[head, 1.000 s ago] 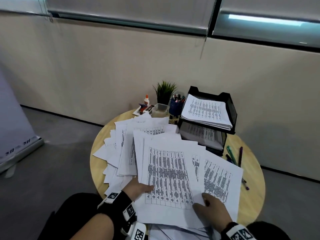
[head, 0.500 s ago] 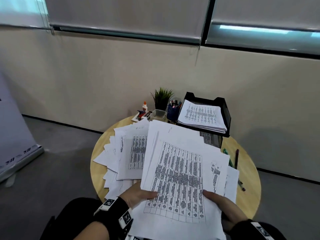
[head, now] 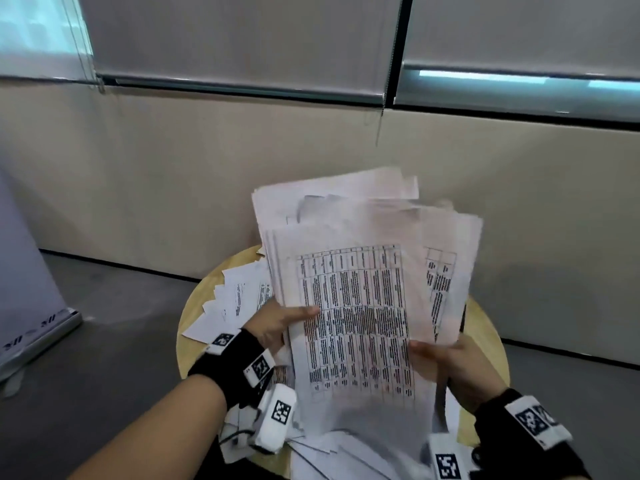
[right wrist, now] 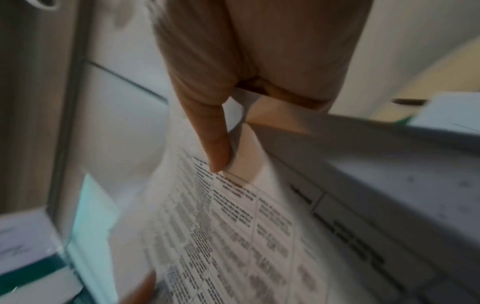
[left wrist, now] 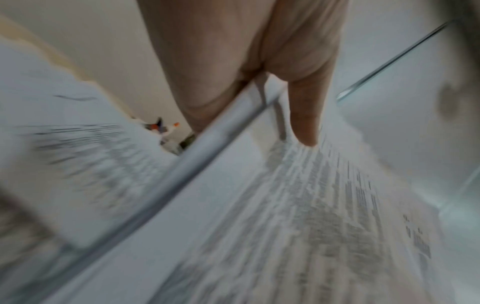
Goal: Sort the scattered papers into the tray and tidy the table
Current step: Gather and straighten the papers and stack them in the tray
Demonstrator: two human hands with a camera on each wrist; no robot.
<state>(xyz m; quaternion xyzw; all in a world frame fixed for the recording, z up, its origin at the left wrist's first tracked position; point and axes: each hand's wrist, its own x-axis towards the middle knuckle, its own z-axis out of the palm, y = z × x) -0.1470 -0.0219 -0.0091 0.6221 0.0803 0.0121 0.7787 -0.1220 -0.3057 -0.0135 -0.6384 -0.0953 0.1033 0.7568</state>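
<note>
Thumbs lie on top of the printed top sheet, one at each side edge, with the other fingers curled underneath: the left hand pinches the left edge of the stack of papers and the right hand pinches its right edge lower down. Both wrist views show the same clamp close up, a thumb pressed flat on the sheet and the paper edges running into the crook of the hand. The stack is held up off the round wooden table, tilted back so that its table-printed face looks up at the camera, with the sheets fanned unevenly at the top. More loose sheets lie spread on the table to the left and under the wrists. Black wristbands with white marker tags sit on both wrists. The tray is hidden behind the raised stack.
</note>
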